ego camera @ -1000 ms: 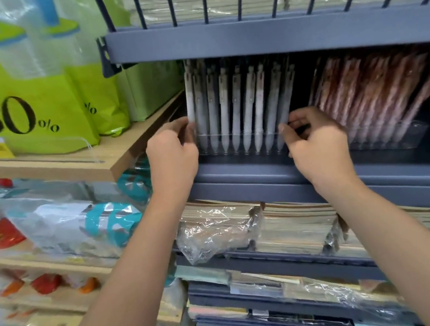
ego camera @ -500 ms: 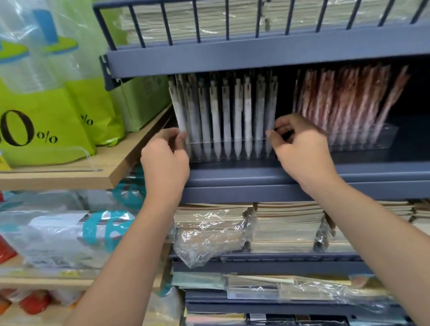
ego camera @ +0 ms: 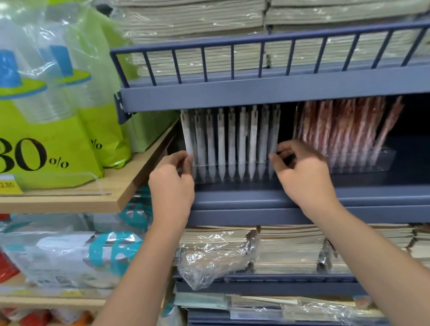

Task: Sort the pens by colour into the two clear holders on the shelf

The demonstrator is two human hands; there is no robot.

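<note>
**Both hands on the white-pen holder; sort looks all but done**

Nearest: two bare forearms reach up. The left hand has thumb and forefinger curled in at the left end of the left holder, and appears to pinch that end wall beside the outermost pen. The right hand has its fingers curled at the same holder's right end, thumb tip against the last pen. It looks like a grip on the holder, though the contact is partly hidden.

Blue shelf: both holders stand just behind its front edge. The left holder is toward the shelf's left end. The right holder is near the middle, a small gap away.

Contents: white pens fill the left holder, upright, tips down, in rows. Reddish pens fill the right holder, leaning right. No stray colour shows in either, but the rear rows are too dark to check.

Judgement: the step in hand is squaring or seating the white holder. The next move calls for an even two-handed slide that keeps the pens from tipping, then letting go.

Farther: wrapped notebooks are stacked on the railed shelf above.
</note>
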